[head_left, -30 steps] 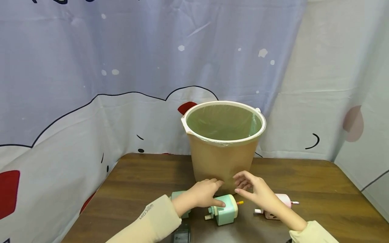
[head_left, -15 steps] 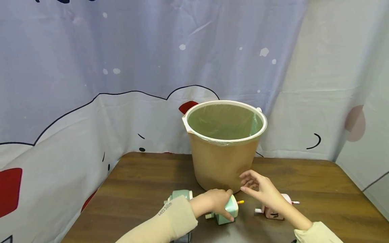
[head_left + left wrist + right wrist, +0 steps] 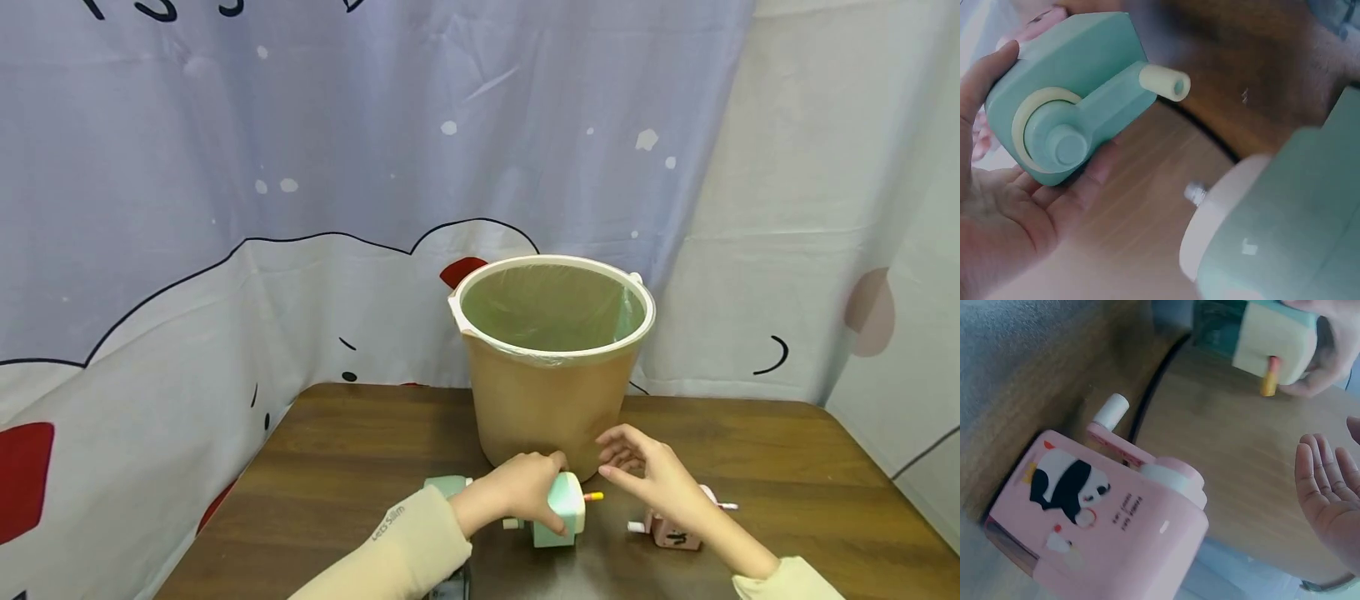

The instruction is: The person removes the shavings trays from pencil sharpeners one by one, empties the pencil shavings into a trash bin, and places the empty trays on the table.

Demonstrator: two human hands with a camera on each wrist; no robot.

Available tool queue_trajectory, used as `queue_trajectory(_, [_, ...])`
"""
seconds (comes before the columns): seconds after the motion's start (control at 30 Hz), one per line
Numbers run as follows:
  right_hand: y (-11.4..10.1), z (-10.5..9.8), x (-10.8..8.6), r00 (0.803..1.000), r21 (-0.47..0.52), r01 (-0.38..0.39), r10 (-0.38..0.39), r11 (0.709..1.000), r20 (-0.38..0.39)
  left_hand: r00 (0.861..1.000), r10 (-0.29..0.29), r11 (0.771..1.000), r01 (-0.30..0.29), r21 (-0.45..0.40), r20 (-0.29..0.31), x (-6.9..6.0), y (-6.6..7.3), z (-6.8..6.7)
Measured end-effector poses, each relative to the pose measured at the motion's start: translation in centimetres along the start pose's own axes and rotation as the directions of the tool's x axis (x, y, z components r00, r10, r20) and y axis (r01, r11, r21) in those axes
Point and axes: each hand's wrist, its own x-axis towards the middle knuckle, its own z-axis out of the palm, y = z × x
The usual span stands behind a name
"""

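My left hand [image 3: 517, 487] grips a mint-green crank pencil sharpener [image 3: 567, 500] from above, thumb on the near side. In the left wrist view its cream-tipped crank [image 3: 1110, 106] faces the camera. A short yellow-and-red pencil [image 3: 1269, 378] sticks out of its cream front. My right hand [image 3: 660, 479] hovers to the right, fingers loosely bent, holding nothing. Below the right forearm stands a pink sharpener [image 3: 1154, 531] with a panda print and a white crank knob. A second green sharpener [image 3: 1279, 231] is left of the held one, partly hidden by my left arm.
Right behind the sharpeners stands a tan bucket [image 3: 551, 408] with a white rim and a clear liner. A dark object [image 3: 450, 586] lies near the front edge, partly under my left sleeve. A printed curtain [image 3: 337, 125] hangs behind the wooden table [image 3: 360, 433].
My left hand has come down from the top of the green sharpener and closed around it, turning it slightly. The right hand has shifted a little to the right.
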Motion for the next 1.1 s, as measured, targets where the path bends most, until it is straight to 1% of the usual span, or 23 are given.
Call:
queue_trajectory(0.1, [-0.2,-0.5,0.0,0.999,0.025,-0.036,0.036,0.999,-0.023,0.999,0.021,0.998,-0.023,-0.053,-0.041,-0.7,-0.1,-1.2])
queue_trajectory(0.17, [-0.3,-1.1,0.1,0.996,0.037,-0.067,0.069,0.997,-0.051,0.996,0.047,0.995,-0.053,-0.084,-0.077,-1.0,-0.2,-2.0])
queue_trajectory(0.27, [-0.4,-1.8,0.2,0.99,0.04,-0.11,0.113,0.993,-0.079,0.986,0.083,0.988,-0.101,-0.119,-0.145,-1.7,-0.4,-3.1])
queue_trajectory(0.33, [-0.4,-2.1,0.1,0.988,0.05,-0.133,0.136,0.99,-0.067,0.977,0.107,0.981,-0.134,-0.139,-0.187,-2.3,-0.5,-3.7])
queue_trajectory(0.4, [-0.4,-2.1,-0.1,0.99,0.082,-0.132,0.135,0.988,-0.032,0.968,0.117,0.976,-0.153,-0.157,-0.22,-2.9,-0.6,-4.4])
queue_trajectory(0.47, [-0.5,-2.0,-0.4,0.992,0.132,-0.127,0.126,0.983,0.019,0.962,0.128,0.972,-0.17,-0.162,-0.243,-3.6,-0.7,-5.1])
queue_trajectory(0.6, [-1.7,-1.1,-0.9,0.99,0.219,-0.102,0.077,0.97,0.122,0.958,0.14,0.974,-0.179,-0.142,-0.25,-4.8,-0.6,-6.4])
queue_trajectory(0.67, [-2.6,-0.5,-1.0,0.987,0.209,-0.09,0.059,0.974,0.15,0.959,0.143,0.975,-0.179,-0.132,-0.244,-5.2,-0.6,-6.9])
queue_trajectory(0.73, [-3.4,0.2,-1.0,0.987,0.181,-0.051,0.022,0.982,0.158,0.961,0.149,0.976,-0.181,-0.123,-0.235,-5.6,-0.5,-7.3])
queue_trajectory(0.8, [-3.8,1.0,-1.0,0.988,0.148,0.007,-0.03,0.989,0.149,0.96,0.155,0.977,-0.184,-0.108,-0.234,-5.9,-0.4,-7.5])
queue_trajectory(0.9, [-4.0,2.1,-1.0,0.987,0.125,0.093,-0.109,0.988,0.121,0.957,0.165,0.976,-0.193,-0.098,-0.24,-6.4,-0.2,-7.5])
queue_trajectory(0.97, [-4.2,2.8,-1.0,0.986,0.13,0.112,-0.126,0.985,0.112,0.954,0.17,0.975,-0.199,-0.098,-0.246,-6.8,-0.1,-7.4])
queue_trajectory(1.1, [-4.6,3.7,-1.3,0.987,0.104,0.11,-0.121,0.989,0.103,0.954,0.179,0.975,-0.205,-0.087,-0.241,-7.8,0.1,-7.1])
